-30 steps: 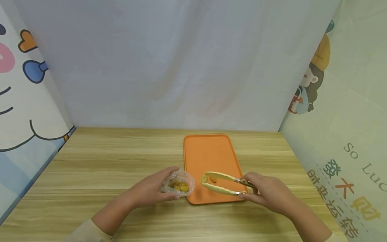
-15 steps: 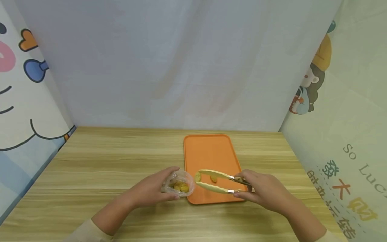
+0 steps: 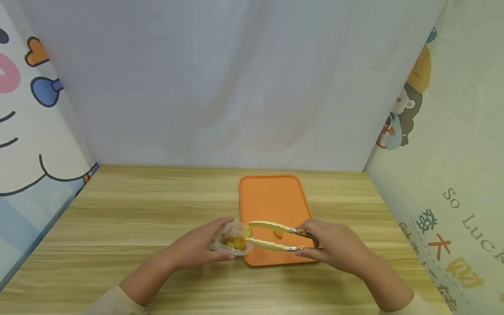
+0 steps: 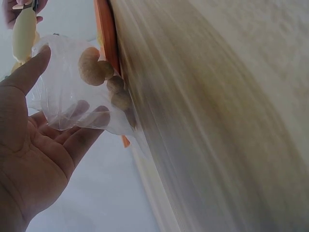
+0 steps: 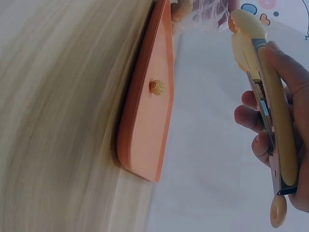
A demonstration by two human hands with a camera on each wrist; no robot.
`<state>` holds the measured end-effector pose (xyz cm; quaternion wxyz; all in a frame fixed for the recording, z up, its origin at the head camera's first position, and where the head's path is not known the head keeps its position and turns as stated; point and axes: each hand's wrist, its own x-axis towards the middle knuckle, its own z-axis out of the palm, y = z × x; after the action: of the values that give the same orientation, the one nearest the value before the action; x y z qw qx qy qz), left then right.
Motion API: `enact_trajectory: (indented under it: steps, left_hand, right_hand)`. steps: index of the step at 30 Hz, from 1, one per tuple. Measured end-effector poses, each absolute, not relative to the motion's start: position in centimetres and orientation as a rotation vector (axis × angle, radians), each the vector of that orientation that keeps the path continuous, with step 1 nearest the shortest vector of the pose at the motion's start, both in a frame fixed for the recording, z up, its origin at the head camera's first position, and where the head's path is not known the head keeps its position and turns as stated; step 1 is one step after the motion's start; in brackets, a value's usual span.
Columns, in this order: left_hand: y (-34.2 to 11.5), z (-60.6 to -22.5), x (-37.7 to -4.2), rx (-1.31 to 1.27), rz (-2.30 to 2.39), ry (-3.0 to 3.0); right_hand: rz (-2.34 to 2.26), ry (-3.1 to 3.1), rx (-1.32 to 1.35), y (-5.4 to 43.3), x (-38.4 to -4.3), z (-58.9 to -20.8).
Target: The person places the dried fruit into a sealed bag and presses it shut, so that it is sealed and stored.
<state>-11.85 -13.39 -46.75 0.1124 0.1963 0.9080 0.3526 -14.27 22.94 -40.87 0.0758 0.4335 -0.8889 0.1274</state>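
Note:
My left hand [image 3: 201, 247] holds a clear plastic bag [image 4: 60, 58] by its side, the mouth turned toward the right. Several yellow-brown rounded pieces [image 3: 236, 243] lie inside the bag, near the table. My right hand [image 3: 336, 247] grips a pair of tongs [image 5: 275, 106] with cream scalloped tips. Between the tips is one more yellow-brown piece [image 3: 247, 231], right at the bag's mouth. Another piece [image 5: 157, 87] sits on the orange tray [image 3: 271, 197], behind the tongs in the head view. What kind of food the pieces are, I cannot tell.
The tray lies flat on a wood-grain table [image 3: 157, 197], just right of the bag. A pale curtain [image 3: 228, 87] hangs along the back edge. Printed cloths stand at the left [image 3: 43, 131] and right [image 3: 441, 153] sides.
My right hand has moved left with the tongs, bringing the held piece from above the tray to the bag's mouth. The left hand and bag stay nearly still.

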Motion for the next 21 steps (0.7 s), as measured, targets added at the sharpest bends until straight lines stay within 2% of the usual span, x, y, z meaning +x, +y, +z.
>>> enact_trajectory:
  steps: [21]
  left_hand:
    - [-11.6, -47.3, -11.3, 0.557, 1.057, 2.659]
  right_hand:
    - [0.293, -2.508, 1.397, 22.6, -14.7, -41.1]
